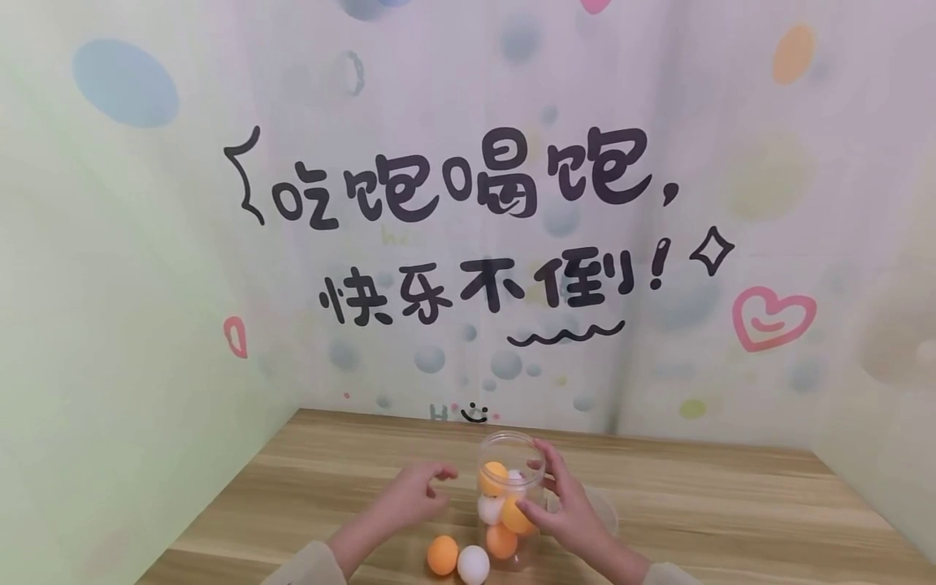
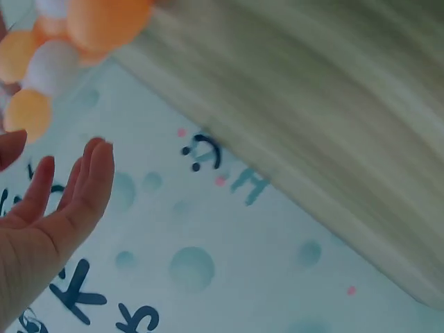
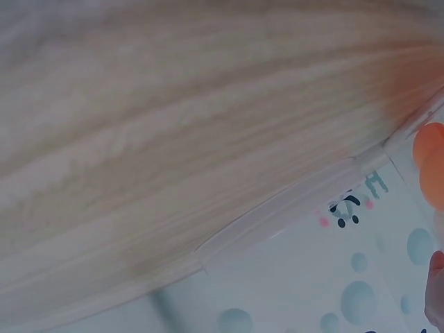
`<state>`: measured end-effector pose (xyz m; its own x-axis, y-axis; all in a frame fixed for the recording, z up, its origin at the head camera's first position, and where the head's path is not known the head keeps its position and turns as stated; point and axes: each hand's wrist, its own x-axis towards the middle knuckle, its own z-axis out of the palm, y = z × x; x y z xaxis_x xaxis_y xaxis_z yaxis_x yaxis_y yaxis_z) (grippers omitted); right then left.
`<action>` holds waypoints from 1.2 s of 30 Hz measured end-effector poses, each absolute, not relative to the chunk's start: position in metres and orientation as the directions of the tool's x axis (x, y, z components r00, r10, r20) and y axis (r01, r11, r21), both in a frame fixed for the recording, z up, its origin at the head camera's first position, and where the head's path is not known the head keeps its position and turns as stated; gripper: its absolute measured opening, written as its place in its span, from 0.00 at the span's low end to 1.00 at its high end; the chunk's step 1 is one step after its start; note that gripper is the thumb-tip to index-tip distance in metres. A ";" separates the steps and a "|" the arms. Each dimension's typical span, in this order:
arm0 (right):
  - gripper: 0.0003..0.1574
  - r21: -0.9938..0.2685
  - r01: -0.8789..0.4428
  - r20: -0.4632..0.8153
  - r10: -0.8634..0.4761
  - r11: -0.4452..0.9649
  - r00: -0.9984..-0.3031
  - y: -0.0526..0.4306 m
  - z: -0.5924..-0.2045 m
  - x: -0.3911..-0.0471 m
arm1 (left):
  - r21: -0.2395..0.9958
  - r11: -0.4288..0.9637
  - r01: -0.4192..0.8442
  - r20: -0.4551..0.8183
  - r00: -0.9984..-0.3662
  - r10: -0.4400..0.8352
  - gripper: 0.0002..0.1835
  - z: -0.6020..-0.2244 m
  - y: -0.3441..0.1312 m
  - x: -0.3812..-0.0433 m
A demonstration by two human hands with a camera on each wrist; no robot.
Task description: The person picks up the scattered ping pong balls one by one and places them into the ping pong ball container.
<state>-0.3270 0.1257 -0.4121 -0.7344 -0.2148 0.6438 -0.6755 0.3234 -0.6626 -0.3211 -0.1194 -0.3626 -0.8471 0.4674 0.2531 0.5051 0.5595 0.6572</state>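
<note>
A clear plastic jar (image 1: 530, 484) stands upright on the table, holding several orange and white balls. My right hand (image 1: 574, 513) grips its right side, thumb on the near side and fingers round the far side. Left of the jar's rim, my left hand (image 1: 415, 492) hovers with loosely bent fingers and nothing between them. In the left wrist view, the left hand's fingers (image 2: 90, 184) are apart from the balls. An orange ball (image 1: 442, 556) and a white ball (image 1: 474, 565) lie on the table at the jar's near left. Only a sliver of the right hand (image 3: 436, 291) appears in the right wrist view.
A clear round lid (image 1: 604, 513) lies on the wooden table (image 1: 329, 455), right of the jar and partly behind the right hand. Printed cloth walls (image 1: 439, 357) enclose the table at the back and both sides.
</note>
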 end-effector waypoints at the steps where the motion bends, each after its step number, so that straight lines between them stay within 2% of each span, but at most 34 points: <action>1: 0.44 -0.658 -0.680 0.649 -0.215 0.323 -0.730 0.126 -0.412 -0.327 | 0.649 0.572 0.502 0.221 -0.844 0.489 0.18 -0.367 -0.122 -0.321; 12: 0.44 -0.664 -0.677 0.647 -0.212 0.316 -0.733 0.126 -0.413 -0.328 | 0.539 0.676 0.503 -0.012 -0.798 0.603 0.20 -0.385 -0.129 -0.313; 18: 0.44 -0.690 -0.652 0.622 -0.202 0.314 -0.756 0.125 -0.412 -0.327 | 0.429 0.689 0.585 0.020 -0.768 0.640 0.19 -0.392 -0.127 -0.311; 23: 0.45 -0.722 -0.614 0.587 -0.188 0.319 -0.787 0.125 -0.410 -0.325 | 0.403 0.677 0.616 0.045 -0.752 0.658 0.15 -0.395 -0.125 -0.310; 29: 0.45 -0.743 -0.590 0.564 -0.179 0.316 -0.806 0.125 -0.409 -0.325 | 0.421 0.666 0.616 0.055 -0.750 0.659 0.15 -0.396 -0.125 -0.310; 36: 0.44 -0.711 -0.626 0.604 -0.176 0.321 -0.777 0.125 -0.411 -0.324 | 0.477 0.650 0.592 0.048 -0.756 0.653 0.16 -0.396 -0.129 -0.312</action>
